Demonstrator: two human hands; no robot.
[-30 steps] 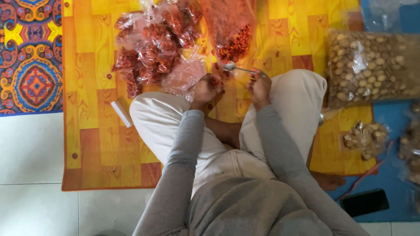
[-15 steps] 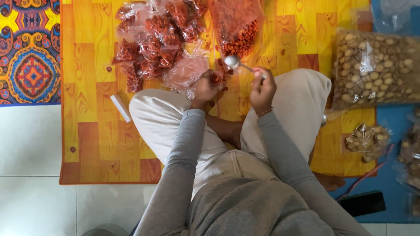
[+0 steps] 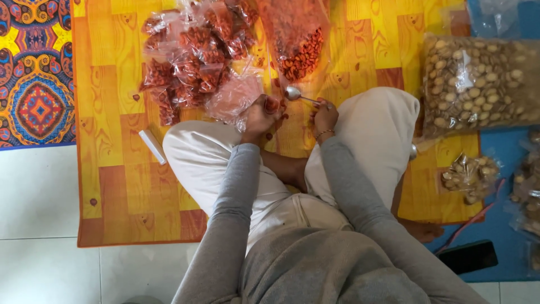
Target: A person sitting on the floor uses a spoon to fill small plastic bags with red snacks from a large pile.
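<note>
I sit cross-legged on an orange wood-pattern mat [image 3: 124,186]. My left hand [image 3: 260,117] grips the mouth of a small clear plastic bag [image 3: 233,97] holding reddish nuts. My right hand [image 3: 325,115] holds a metal spoon [image 3: 293,93] by its handle, its bowl pointing left between the small bag and a large open bag of reddish nuts [image 3: 297,39] just beyond. A pile of small filled bags of reddish nuts [image 3: 191,56] lies left of the large bag.
A big bag of pale shelled nuts [image 3: 478,84] lies at the right, with a smaller bag of them [image 3: 469,175] below. A white stick-like object [image 3: 152,145] lies by my left knee. A black phone [image 3: 467,256] rests on a blue mat. Patterned carpet [image 3: 34,73] at left.
The spoon has moved from the large bag's mouth down and left toward the small bag in my left hand. The view has shifted slightly.
</note>
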